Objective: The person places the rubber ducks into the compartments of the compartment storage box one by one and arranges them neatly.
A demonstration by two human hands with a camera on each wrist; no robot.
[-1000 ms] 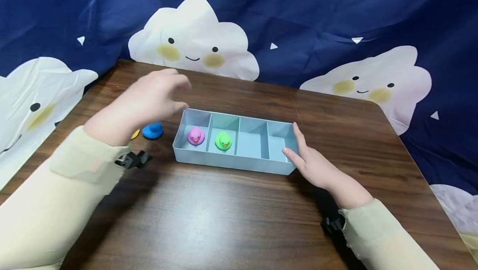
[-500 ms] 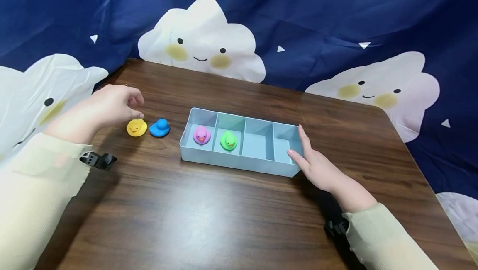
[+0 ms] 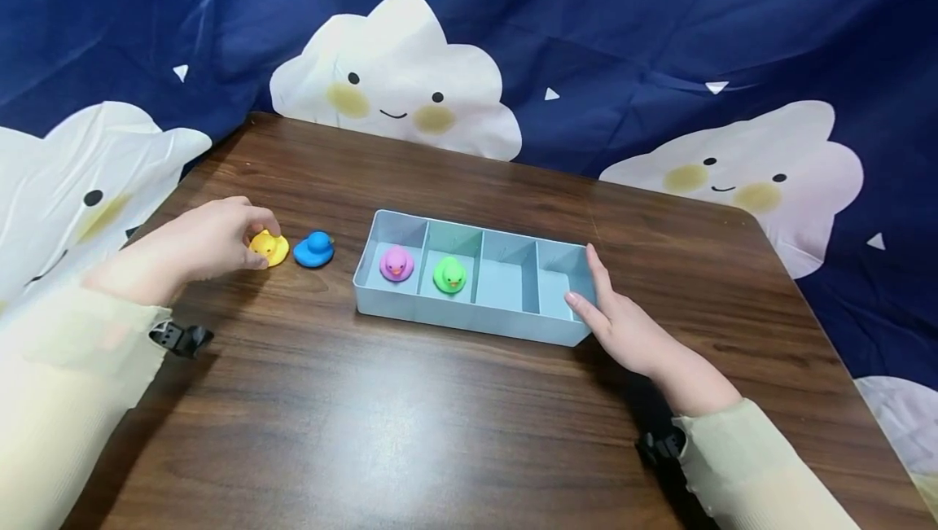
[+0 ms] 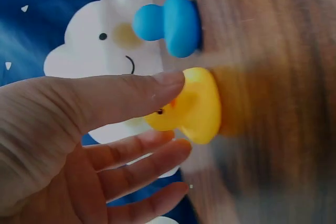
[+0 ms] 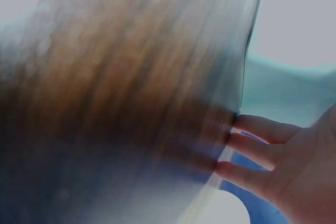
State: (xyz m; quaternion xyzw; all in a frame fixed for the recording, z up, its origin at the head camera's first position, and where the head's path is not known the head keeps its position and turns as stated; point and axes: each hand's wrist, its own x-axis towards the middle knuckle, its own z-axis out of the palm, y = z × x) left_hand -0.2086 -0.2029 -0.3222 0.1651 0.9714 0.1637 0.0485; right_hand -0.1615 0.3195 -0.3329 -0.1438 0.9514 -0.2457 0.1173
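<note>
My left hand [image 3: 223, 238] is at the yellow rubber duck [image 3: 272, 247] on the left of the table, thumb on its near side and forefinger reaching behind it. In the left wrist view the thumb lies against this yellow duck [image 4: 202, 106]; the other fingers spread below, and the forefinger is hidden. Close by sits a blue rubber duck [image 3: 313, 250]. My right hand [image 3: 623, 330] holds the right end of a pale blue divided box [image 3: 462, 317], thumb over the rim and fingers along the outside. A purple duck [image 3: 396, 263] and a green duck [image 3: 449, 275] sit in separate left compartments.
The brown wooden table [image 3: 410, 424] extends around the box. A dark blue cloth with smiling clouds [image 3: 396, 82] hangs behind its far edge and down the left and right sides.
My left hand has moved from above the box's left end to the left, then down onto the yellow duck. The right hand stays at the box's right end. The head view has shifted slightly.
</note>
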